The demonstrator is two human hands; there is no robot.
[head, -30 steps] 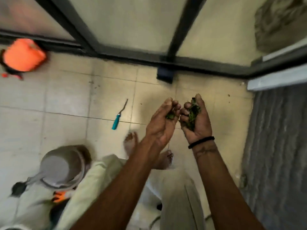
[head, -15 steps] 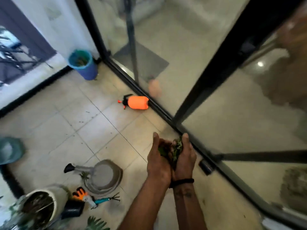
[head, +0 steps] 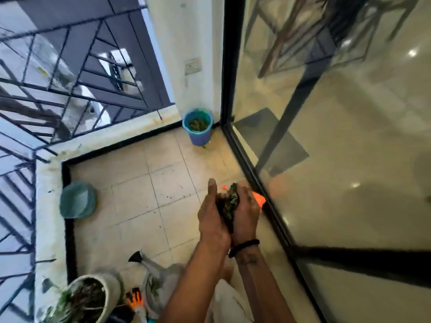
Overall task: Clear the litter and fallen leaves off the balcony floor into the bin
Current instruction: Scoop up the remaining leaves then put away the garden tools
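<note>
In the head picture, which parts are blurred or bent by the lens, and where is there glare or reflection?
Head view: the railing at upper left is smeared by motion blur and its bars fan out from the wide-angle lens; the glass door carries bright glare spots and reflections; the hands holding leaves and the blue bin are fairly sharp.

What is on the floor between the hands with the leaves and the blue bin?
Only bare tiles, a few dark specks near the hands. The head view shows the blue bin in the corner.

Matt tiled floor (head: pixel 140 192) – glossy glass door (head: pixel 349 159) – blue plastic bin (head: pixel 199 136).
</note>
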